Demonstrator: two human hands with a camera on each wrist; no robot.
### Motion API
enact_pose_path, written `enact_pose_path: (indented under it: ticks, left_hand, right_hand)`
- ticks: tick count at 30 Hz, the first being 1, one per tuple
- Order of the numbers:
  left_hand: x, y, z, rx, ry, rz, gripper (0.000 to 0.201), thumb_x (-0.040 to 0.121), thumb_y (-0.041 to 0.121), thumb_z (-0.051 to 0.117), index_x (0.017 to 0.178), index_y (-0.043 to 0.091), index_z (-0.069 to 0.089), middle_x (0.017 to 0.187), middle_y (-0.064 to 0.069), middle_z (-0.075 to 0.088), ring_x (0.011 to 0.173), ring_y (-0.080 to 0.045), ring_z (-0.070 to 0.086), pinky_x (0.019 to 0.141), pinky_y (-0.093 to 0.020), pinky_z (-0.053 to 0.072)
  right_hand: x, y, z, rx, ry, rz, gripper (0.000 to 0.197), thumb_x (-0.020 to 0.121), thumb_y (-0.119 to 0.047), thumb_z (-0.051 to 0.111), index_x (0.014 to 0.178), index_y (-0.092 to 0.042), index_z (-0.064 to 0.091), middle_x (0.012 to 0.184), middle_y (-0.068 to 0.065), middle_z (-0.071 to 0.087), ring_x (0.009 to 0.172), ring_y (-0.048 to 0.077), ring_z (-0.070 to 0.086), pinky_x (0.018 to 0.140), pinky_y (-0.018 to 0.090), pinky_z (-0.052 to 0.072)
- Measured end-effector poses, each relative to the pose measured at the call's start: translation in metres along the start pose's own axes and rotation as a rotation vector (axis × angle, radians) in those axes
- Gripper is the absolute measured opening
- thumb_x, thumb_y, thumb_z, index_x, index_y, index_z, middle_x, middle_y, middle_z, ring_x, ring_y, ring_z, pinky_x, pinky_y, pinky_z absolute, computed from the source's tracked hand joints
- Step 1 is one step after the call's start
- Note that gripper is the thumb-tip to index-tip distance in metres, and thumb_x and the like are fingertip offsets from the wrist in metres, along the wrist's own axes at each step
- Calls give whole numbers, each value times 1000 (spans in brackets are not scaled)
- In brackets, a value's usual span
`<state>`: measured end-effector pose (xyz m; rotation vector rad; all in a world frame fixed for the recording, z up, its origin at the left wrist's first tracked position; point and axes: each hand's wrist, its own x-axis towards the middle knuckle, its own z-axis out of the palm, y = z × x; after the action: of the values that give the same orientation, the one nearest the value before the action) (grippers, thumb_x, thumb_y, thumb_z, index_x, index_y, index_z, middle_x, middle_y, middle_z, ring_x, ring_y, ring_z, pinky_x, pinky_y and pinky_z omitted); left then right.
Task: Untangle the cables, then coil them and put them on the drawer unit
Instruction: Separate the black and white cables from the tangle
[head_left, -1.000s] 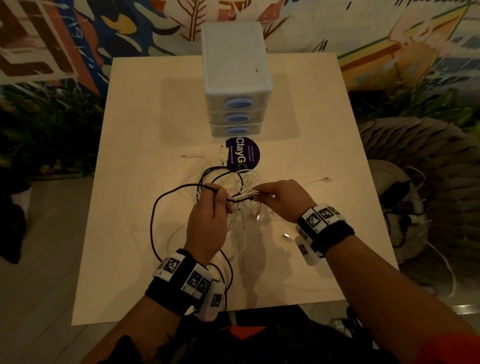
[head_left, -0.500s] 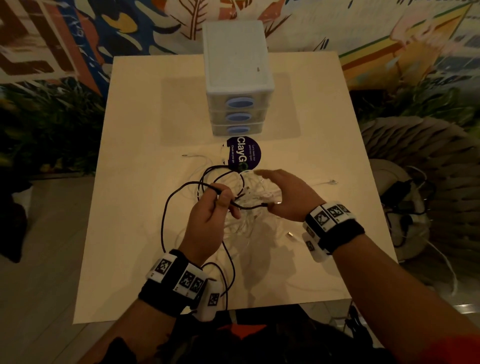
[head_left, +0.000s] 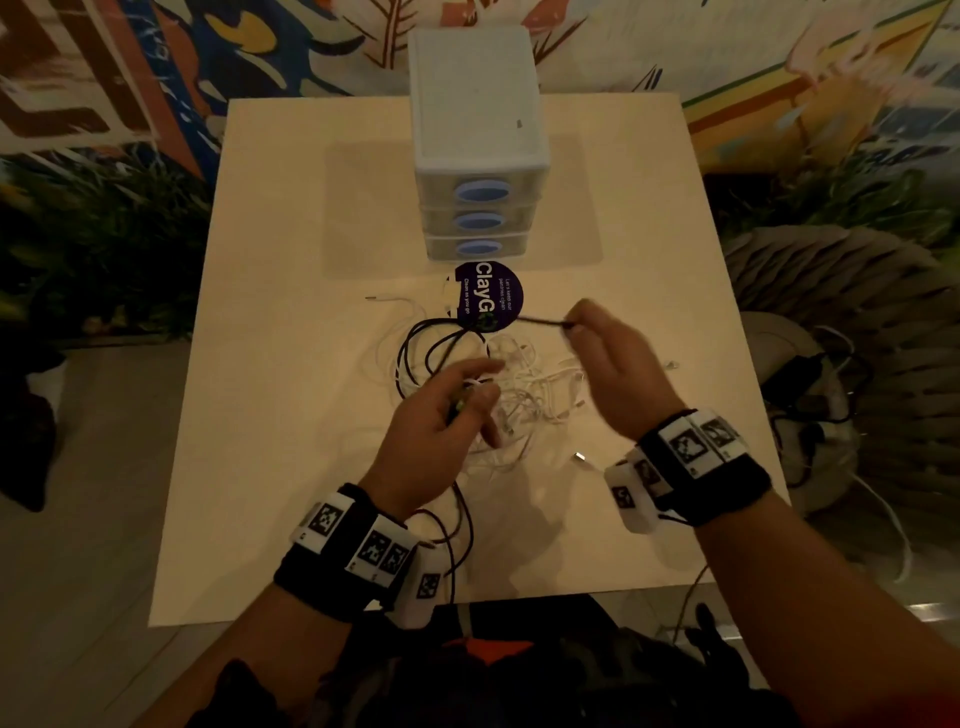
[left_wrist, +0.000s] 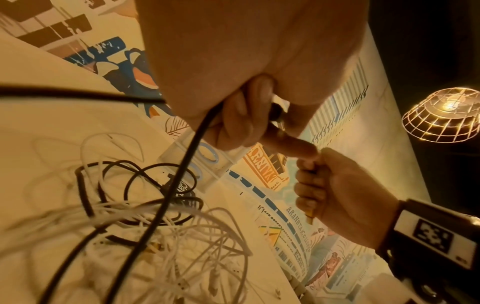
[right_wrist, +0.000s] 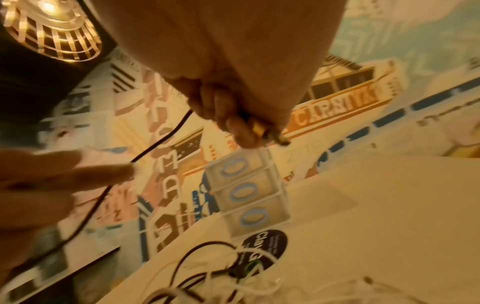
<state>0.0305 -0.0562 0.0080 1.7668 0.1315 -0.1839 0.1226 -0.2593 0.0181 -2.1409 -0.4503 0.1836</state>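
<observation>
The counter (head_left: 291, 364) carries everything: the white three-drawer unit (head_left: 475, 104) stands at its far middle with nothing on top, and the knot of cables lies on the near side of it, between the unit and the person.

What has changed in the last second is the spacing of the hands. A second ago they met over the knot; now the right hand (head_left: 613, 369) has swung up and away towards the drawer unit, its fingers curled round the plug end of the black cable (head_left: 415, 338), a short taut length of which runs back over the round sticker. The left hand (head_left: 441, 421) stays low over the tangle, fingers curled round another stretch of the same black cable, with white strands caught near its fingertips. My reading is that the black cable's end is being drawn free of the white cables (head_left: 524, 395), so untangling is under way but far from done: the black loops still cross the white heap, and no coil has been started.

Readable writing, from large to small: the mural on the wall (right_wrist: 337, 107) shows what looks like "CARNIVAL" in mirror-like, tilted lettering, and "ARANETA" in the left wrist view; the purple sticker (head_left: 488, 296) on the counter reads "ClayGo", with "Clean as you go" below; a smaller line on it is not legible.
</observation>
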Motion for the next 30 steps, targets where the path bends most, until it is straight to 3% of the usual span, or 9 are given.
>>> enact_pose_path:
  ticks: [3,6,7,10,13,16,24,27,30]
  left_hand:
    - [-15,1,-10,65,-214,-27,12,101,21,62,104,22,74,69,-1,70,64,-24,68,70,-40,56]
    - [-27,-1,-20,96,-378,-18,14,98,23,65,87,23,74,70,-7,66,60,-28,63,60,-40,54]
    - [-30,-3,-23,101,-371,4,18,97,27,65,80,24,71,67,-7,63,57,-29,59,56,-38,51]
    - [-33,-8,-29,-86,-180,8,27,93,29,61,66,27,63,58,6,51,46,-8,41,47,-21,34]
    - [-31,-3,-42,-664,-12,-209,35,95,35,54,62,24,51,52,6,35,41,-8,20,40,-21,15]
    - [-28,1,-51,-849,60,-378,42,103,38,41,65,21,45,50,5,25,42,-9,10,39,-16,11]
    - [-32,-14,-44,-393,-172,-727,30,105,38,46,84,19,55,64,2,21,51,-12,9,43,-19,9]
    - [-29,-26,-36,-169,-127,-701,23,104,34,50,94,15,58,63,0,30,49,-13,17,47,-23,12]
    - [-23,-41,-27,181,-20,-553,15,100,42,58,105,28,60,67,1,53,41,-7,36,42,-22,33]
  right_hand:
    - [1,14,-23,-50,279,129,29,107,-28,43,80,-17,43,66,-6,41,61,11,37,60,31,31]
    - [3,28,-50,-110,426,188,31,106,-34,49,81,-17,43,65,-8,42,58,8,39,63,28,30]
    - [3,32,-57,-123,450,194,31,105,-36,49,82,-17,44,65,-8,42,56,6,41,63,28,30]
    - [3,40,-70,-142,485,241,34,104,-41,48,82,-15,44,64,-7,41,55,2,41,63,29,32]
    - [0,51,-75,-171,522,294,35,104,-41,49,84,-13,46,65,-7,41,61,15,40,66,33,34]
    - [-6,66,-77,-202,564,357,33,104,-42,47,88,-14,48,66,-8,42,69,20,45,65,31,32]
    - [-16,94,-90,-155,713,488,30,107,-41,42,96,-14,46,72,-11,41,77,19,45,64,25,28]
    - [-18,91,-85,-150,640,424,32,106,-40,46,91,-11,50,68,-9,42,64,15,42,58,26,31]
    - [-20,87,-75,-134,533,359,33,105,-32,51,82,-9,51,63,-5,43,60,14,40,58,28,33]
